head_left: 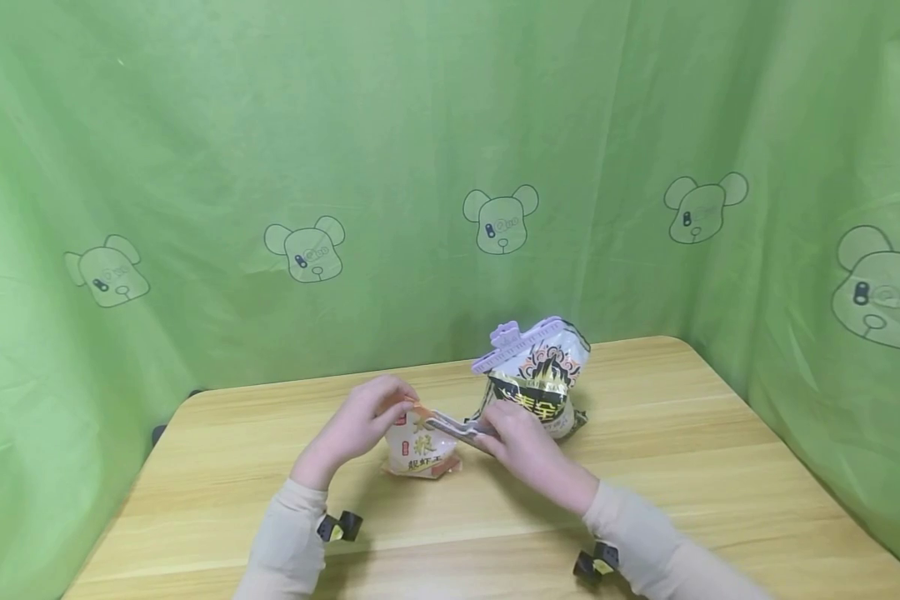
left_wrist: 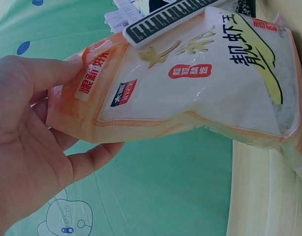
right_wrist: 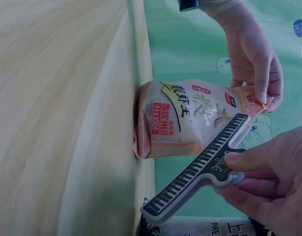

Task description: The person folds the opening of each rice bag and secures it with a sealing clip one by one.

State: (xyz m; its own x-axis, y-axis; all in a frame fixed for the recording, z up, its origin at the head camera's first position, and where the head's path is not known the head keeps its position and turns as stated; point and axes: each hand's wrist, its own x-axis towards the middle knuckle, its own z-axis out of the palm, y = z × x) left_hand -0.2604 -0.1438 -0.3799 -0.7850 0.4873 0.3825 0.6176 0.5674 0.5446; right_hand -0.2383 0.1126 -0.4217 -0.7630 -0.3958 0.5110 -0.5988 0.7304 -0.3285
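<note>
A white and orange snack bag (head_left: 420,454) stands on the table, and my left hand (head_left: 367,421) pinches its orange top end between thumb and fingers. In the left wrist view, the bag (left_wrist: 190,98) has a red label and gold print. My right hand (right_wrist: 278,172) pinches the handle of a long bag clip (right_wrist: 192,177) with a black-and-white piano-key pattern. One end of the clip lies across the upper part of the bag; whether the bag's edge is between its jaws, I cannot tell. The clip's other end points towards the second bag.
Behind my right hand stands a black and white bag (head_left: 551,392) with a purple clip (head_left: 517,343) across its top. The wooden table (head_left: 720,483) has rounded back corners. A green curtain (head_left: 405,150) with bear-head prints hangs around it.
</note>
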